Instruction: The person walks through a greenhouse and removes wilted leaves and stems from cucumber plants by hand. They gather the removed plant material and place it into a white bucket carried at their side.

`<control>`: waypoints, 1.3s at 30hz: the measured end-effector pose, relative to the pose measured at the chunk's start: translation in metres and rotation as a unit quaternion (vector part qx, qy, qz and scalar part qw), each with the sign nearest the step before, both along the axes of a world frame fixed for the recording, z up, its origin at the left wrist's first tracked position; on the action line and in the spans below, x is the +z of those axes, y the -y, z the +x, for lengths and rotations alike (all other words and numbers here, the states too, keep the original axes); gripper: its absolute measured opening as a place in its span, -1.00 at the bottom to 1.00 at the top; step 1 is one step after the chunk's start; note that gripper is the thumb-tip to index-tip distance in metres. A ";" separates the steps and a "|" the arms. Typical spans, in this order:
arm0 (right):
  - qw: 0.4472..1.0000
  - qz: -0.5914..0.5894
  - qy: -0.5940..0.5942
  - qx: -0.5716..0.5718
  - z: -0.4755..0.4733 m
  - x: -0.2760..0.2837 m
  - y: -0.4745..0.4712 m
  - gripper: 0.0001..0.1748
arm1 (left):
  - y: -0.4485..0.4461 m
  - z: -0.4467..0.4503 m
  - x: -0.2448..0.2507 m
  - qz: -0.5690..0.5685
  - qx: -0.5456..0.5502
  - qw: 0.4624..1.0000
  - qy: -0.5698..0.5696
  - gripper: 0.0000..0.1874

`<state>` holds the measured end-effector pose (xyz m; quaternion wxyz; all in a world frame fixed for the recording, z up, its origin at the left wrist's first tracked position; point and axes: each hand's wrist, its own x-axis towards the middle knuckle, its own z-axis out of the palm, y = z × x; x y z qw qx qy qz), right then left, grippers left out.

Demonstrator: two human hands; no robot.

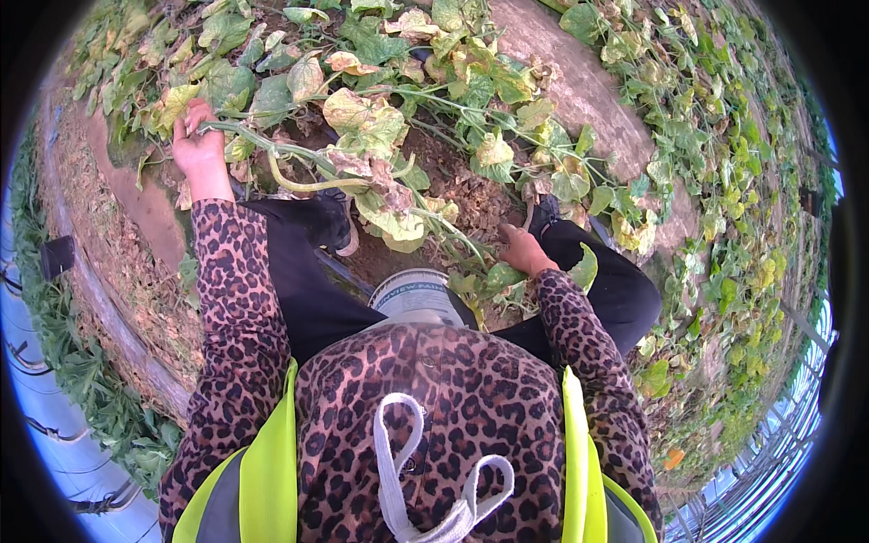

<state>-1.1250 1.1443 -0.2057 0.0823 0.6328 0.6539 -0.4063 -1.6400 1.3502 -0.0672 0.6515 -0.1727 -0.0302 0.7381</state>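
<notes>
My left hand [199,141] grips one end of a thick pale-green vine stem [254,138] at the left. From there the stem runs right, carrying yellowing, partly withered leaves [366,122] and a curled side shoot [316,184]. My right hand [524,250] is low among the foliage by my right shoe [543,212], beside a green leaf [504,277]. Its fingertips are partly hidden, so whether it grips a stem cannot be made out. A white bucket [415,290] bearing writing sits between my legs.
Dense vines [719,224] with green and yellow leaves spread along the right. A bare soil strip [577,88] crosses the upper right. Leafy plants [88,366] line the greenhouse's left edge, near a dark square object [58,257]. An orange object [673,459] lies at lower right.
</notes>
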 end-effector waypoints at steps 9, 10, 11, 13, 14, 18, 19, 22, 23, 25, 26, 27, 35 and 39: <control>0.990 -0.130 -0.016 0.046 -0.090 0.016 0.010 -0.67 | -0.006 -0.054 0.005 -0.081 -0.028 0.993 0.079 -0.75; 0.994 -0.093 -0.049 -0.003 -0.097 0.022 0.007 -0.69 | -0.006 -0.061 0.007 -0.125 -0.037 0.986 0.107 -0.77; 0.994 -0.056 -0.077 -0.053 -0.106 0.028 0.003 -0.71 | -0.005 -0.065 0.007 -0.140 -0.031 0.982 0.124 -0.80; 0.970 -0.013 -0.206 -0.128 -0.127 0.041 -0.012 -0.72 | -0.001 -0.068 0.001 -0.157 -0.054 0.978 0.127 -0.82; 0.956 -0.024 -0.255 -0.143 -0.142 0.050 -0.018 -0.69 | 0.001 -0.068 -0.002 -0.154 -0.048 0.984 0.073 -0.83; 0.876 -0.012 -0.444 -0.188 -0.170 0.099 -0.065 -0.51 | 0.021 -0.058 -0.020 -0.092 -0.046 0.993 0.051 -0.87; 0.769 -0.066 -0.583 -0.255 -0.171 0.114 -0.085 -0.45 | 0.027 -0.055 -0.023 -0.075 -0.044 0.996 0.037 -0.88; 0.773 -0.003 -0.574 -0.271 -0.136 0.168 -0.146 -0.47 | 0.037 -0.044 -0.025 -0.028 -0.056 0.998 -0.006 -0.91; 0.777 0.098 -0.573 -0.241 -0.126 0.189 -0.166 -0.49 | 0.039 -0.038 -0.024 -0.005 -0.060 0.998 -0.023 -0.92; 0.848 0.379 -0.351 -0.123 -0.110 0.237 -0.205 -0.56 | 0.041 -0.022 -0.018 0.061 -0.082 0.990 -0.102 -0.94; 0.825 0.484 -0.284 -0.069 -0.103 0.260 -0.220 -0.58 | 0.044 -0.016 -0.013 0.080 -0.102 0.984 -0.126 -0.94; 0.782 0.587 -0.206 -0.019 -0.095 0.285 -0.232 -0.61 | 0.045 -0.005 -0.008 0.112 -0.123 0.973 -0.160 -0.95; 0.673 0.725 -0.145 0.007 -0.045 0.418 -0.221 -0.69 | 0.060 0.064 0.016 -0.126 -0.185 0.974 0.043 -0.76; 0.648 0.758 -0.068 0.040 0.000 0.468 -0.200 -0.74 | 0.065 0.100 0.014 -0.146 -0.193 0.968 -0.070 -0.73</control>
